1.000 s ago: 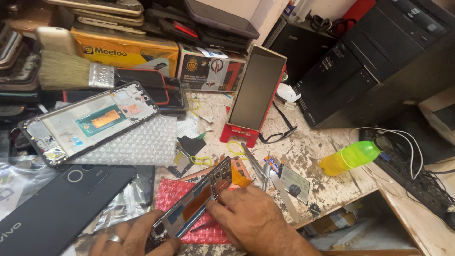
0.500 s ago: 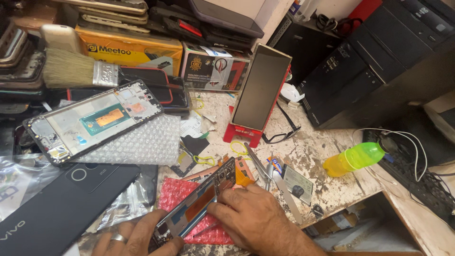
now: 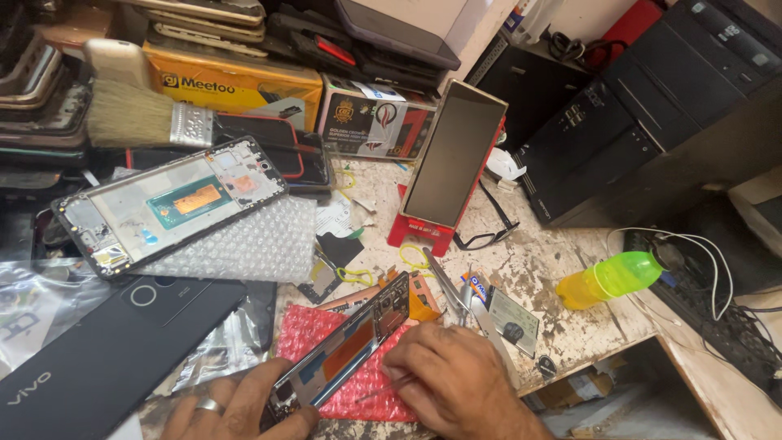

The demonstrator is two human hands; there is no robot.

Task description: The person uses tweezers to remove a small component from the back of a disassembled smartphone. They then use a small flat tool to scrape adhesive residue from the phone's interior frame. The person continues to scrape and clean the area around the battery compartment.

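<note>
An opened phone (image 3: 346, 350) with its circuit boards exposed lies tilted on a pink bubble-wrap sheet (image 3: 314, 326) near the bench's front edge. My left hand (image 3: 236, 407), a ring on one finger, grips the phone's near end. My right hand (image 3: 456, 379) is closed around a thin metal tool (image 3: 383, 389) whose tip lies beside the phone's right edge. Metal tweezers (image 3: 446, 287) lie just beyond my right hand.
A bare phone frame (image 3: 167, 204) rests on clear bubble wrap at left, above a black back cover (image 3: 106, 358). A phone leans in a red stand (image 3: 452, 159). Eyeglasses (image 3: 489, 232), a yellow-green bottle (image 3: 611, 279), a brush (image 3: 147, 118), boxes and black computer cases (image 3: 652, 122) surround the worn bench.
The camera shifted slightly. Both hands stay on the opened phone, the right hand shifting only slightly along its right edge.
</note>
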